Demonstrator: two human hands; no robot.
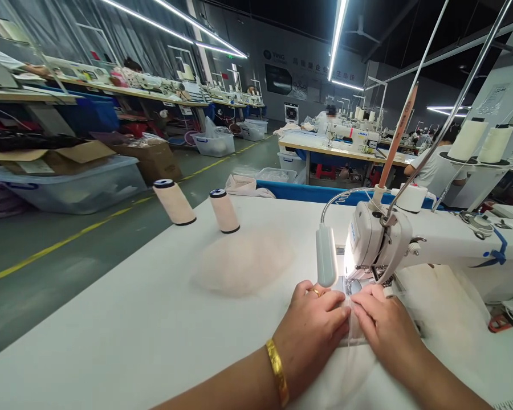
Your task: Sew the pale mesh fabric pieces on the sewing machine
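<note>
- Left hand (312,327) and right hand (382,324) side by side on pale fabric (350,364), just before foot of sewing machine (376,239).
- Fingers of both hands curled close, tips pinning cloth to machine bed, narrow strip showing between them.
- Needle hidden behind lamp (326,262) and fingertips; hard to say whether down.
- Judgement: tips clear of foot, even pressure both sides, edge fed straight, no tugging.
- Thread cones (174,201) well apart, far left on table (111,319).

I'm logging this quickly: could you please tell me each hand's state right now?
Left hand: open, pressing the pale fabric down.
Right hand: open, flat on the same fabric.
</note>
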